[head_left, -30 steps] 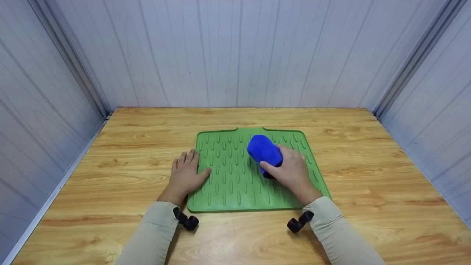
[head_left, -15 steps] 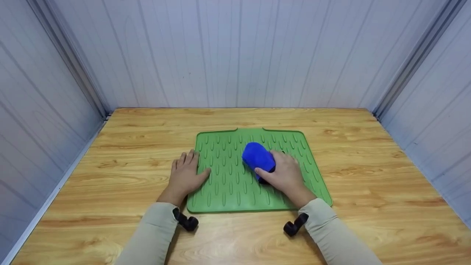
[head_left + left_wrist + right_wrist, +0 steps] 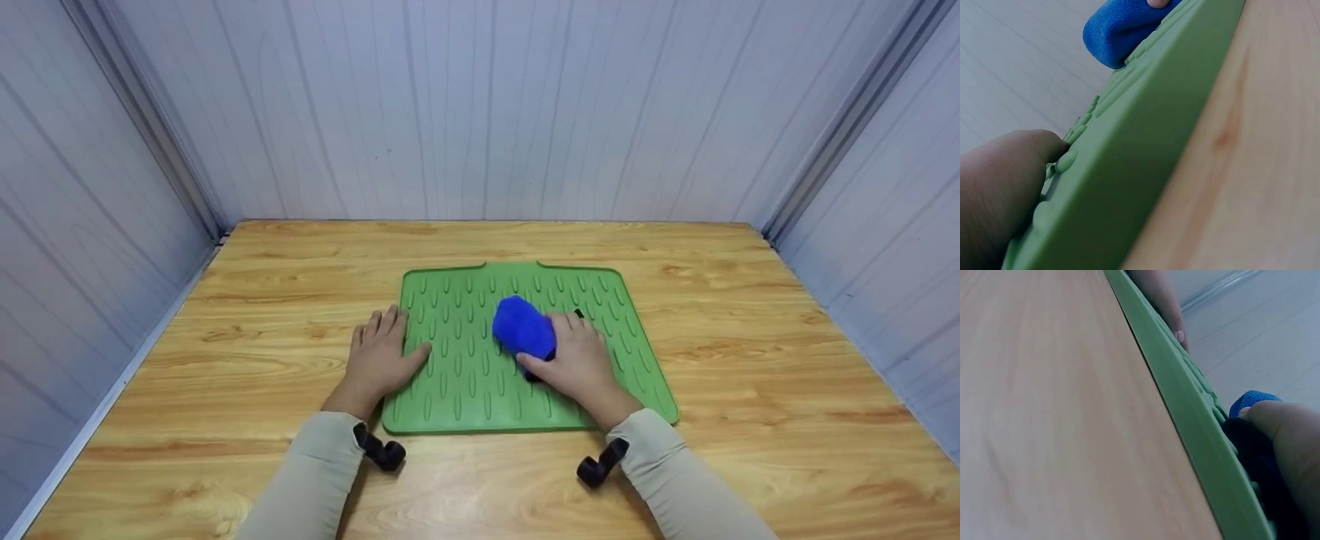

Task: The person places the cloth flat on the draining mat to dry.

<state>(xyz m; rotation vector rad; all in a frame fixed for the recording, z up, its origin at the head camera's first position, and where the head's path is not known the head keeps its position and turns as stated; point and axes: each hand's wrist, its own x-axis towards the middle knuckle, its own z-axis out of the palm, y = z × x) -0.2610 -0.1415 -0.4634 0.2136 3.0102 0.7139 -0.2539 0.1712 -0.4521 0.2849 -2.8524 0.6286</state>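
Observation:
A blue, fuzzy, bunched cloth with dark parts under it lies on the right half of a green ridged mat. My right hand grips the cloth from the right, thumb on the near side. In the left wrist view, the rounded end of the cloth meets the mat's ridges. Most of its dark part is hidden under the palm. My left hand rests with spread fingers over the mat's left edge, its thumb on the ridges.
The mat lies on a wood-grain table. A pale panelled wall rises behind the table, with side walls at left and right. Black wrist mounts stick out from both sleeves.
Over the last second my right hand has drawn the cloth a little left and toward me, and it sits lower on the mat. The left hand has stayed put.

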